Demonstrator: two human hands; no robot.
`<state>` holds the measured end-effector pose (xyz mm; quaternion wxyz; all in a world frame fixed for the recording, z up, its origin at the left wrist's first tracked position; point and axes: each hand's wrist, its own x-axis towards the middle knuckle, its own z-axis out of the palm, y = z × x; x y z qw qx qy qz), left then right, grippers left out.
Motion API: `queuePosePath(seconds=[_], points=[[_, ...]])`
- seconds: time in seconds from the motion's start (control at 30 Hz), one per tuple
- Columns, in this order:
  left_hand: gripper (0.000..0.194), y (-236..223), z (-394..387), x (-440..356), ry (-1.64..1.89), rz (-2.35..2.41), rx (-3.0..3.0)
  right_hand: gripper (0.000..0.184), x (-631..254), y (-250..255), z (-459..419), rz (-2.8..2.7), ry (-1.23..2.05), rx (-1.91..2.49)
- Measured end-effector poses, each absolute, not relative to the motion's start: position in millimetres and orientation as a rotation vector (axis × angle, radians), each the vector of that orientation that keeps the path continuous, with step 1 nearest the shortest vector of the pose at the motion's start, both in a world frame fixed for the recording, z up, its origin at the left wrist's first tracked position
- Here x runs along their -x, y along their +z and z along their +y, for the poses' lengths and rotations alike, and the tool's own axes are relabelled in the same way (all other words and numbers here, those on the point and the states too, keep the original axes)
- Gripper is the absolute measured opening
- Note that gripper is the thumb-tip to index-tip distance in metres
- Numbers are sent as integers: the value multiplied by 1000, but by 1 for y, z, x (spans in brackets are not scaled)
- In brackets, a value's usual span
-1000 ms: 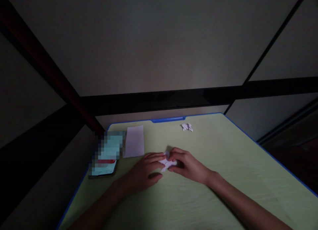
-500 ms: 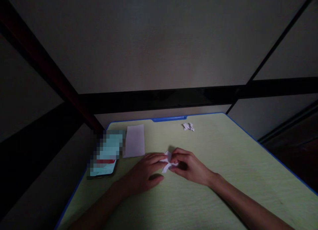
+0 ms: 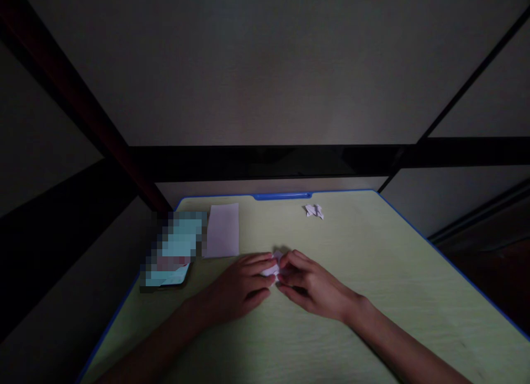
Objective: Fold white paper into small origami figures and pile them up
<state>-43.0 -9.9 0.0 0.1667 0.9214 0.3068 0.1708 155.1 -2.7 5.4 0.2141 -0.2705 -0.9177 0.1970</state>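
Note:
A small piece of folded white paper [image 3: 271,269] lies low over the table between my two hands, partly covered by the fingers. My left hand [image 3: 242,282] holds it from the left, its fingers reaching over the paper and the thumb lower down. From the other side my right hand [image 3: 312,282] pinches the paper with bent fingers. Fingers hide much of the folds, so its exact shape cannot be made out.
Left of centre lies a white paper sheet [image 3: 222,230], beside a phone [image 3: 178,248] with a lit, pixelated screen. A small folded paper piece [image 3: 314,211] sits near the far edge of the blue-rimmed table [image 3: 372,251]. Behind it stand cabinet panels [image 3: 269,69].
My right hand has shifted slightly left, and the hands are closer together. Less of the folded paper shows between the fingers. The view has tilted slightly.

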Motion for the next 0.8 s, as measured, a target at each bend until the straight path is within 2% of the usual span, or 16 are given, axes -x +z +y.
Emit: queuePosePath(seconds=[0.5,0.67,0.8], points=[[18,0,-10,38,536,966,-2557,16,-149,2,-4,-2495,462,878],[20,0,-10,40,553,946,-2497,14,-156,5,-1,-2532,519,775],[19,-1,-10,43,586,951,-2451,20,-163,4,3,-2619,415,662]])
